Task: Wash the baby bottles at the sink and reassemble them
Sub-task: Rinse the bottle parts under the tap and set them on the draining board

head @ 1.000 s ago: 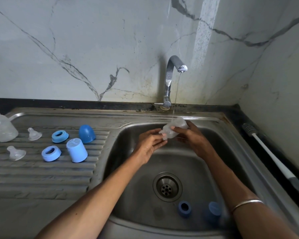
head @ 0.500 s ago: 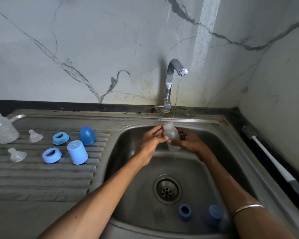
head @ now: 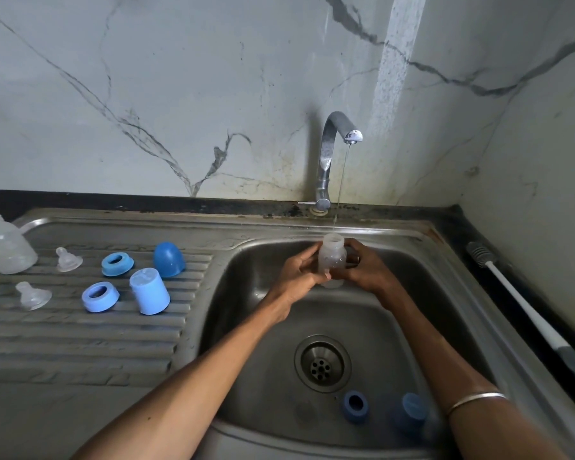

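- Rinsing is the step in hand: the clear baby bottle point(head: 332, 260) stands upright over the sink basin point(head: 445, 310), mouth up, just under the thin stream of water point(head: 342, 180) falling from the tap point(head: 332, 151) at 12 o'clock.
- Holding it well means centring the open neck under the stream, filling partway, swirling and tipping out; the wet plastic is likely slippery, so both hands should stay wrapped round it.
- Left hand point(head: 301, 277) curls its fingers round the bottle's side from 9 o'clock; right hand point(head: 365, 270) grips it from 3 o'clock, fingers partly hidden behind the bottle.
- Bottle looks like translucent, cloudy plastic, short and round-shouldered with a threaded neck, beaded with droplets.
- At 6 o'clock of the bottle lies the steel drain point(head: 322, 363); beyond it a dark blue ring point(head: 355, 406) and a blue cap point(head: 412, 408) sit in the basin, probably still to be washed.
- At 9 o'clock, on the ribbed steel drainboard point(head: 80, 343), lie two light blue collar rings point(head: 100, 296), a cylindrical blue cap point(head: 149, 291), a domed blue cap point(head: 168, 259), two soft clear teats point(head: 67, 259) and another clear bottle point(head: 5, 247) on its side.
- At 3 o'clock a white-handled bottle brush point(head: 518, 297) rests on the dark counter.
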Available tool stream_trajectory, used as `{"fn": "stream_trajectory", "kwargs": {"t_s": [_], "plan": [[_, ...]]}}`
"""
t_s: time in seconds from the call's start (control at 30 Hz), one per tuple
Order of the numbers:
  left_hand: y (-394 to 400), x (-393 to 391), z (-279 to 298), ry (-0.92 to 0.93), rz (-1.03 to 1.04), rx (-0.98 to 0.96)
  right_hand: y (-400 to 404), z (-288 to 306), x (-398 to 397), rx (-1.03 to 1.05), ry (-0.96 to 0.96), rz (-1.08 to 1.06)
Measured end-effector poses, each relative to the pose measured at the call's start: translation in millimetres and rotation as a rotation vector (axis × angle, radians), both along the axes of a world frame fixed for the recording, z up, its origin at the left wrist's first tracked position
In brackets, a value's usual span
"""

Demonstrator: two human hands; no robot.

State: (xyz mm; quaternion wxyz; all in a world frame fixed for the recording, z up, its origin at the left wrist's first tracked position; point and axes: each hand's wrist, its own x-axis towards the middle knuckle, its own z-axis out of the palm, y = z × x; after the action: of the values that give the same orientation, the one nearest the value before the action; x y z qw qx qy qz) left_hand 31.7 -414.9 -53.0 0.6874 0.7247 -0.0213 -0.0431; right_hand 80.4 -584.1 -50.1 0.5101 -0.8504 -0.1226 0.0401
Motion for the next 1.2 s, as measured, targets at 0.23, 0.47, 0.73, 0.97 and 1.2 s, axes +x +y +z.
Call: {"fn": "stream_trajectory", "kwargs": {"t_s": [0.23, 0.47, 0.73, 0.97, 1.2], "plan": [[-2, -4, 2, 0.019, -0.019, 0.013, -1, -3, 3, -0.024, -0.013, -0.023], [-2, -4, 1, 0.034, -0.027, -0.012, -1, -1, 1, -0.014, -0.006, -0.035], [-2, -3, -4, 0.048, -0.04, -0.038, 0, 1, -1, -0.052, 0.009, -0.03], [-2, 0, -9, 0.05, -0.042, -0.018, 3, -1, -1, -0.05, 0.042, -0.046], [-1, 2, -12, 0.033, -0.023, 0.06, 5, 4, -6, 0.015, 0.089, 0.024]]}}
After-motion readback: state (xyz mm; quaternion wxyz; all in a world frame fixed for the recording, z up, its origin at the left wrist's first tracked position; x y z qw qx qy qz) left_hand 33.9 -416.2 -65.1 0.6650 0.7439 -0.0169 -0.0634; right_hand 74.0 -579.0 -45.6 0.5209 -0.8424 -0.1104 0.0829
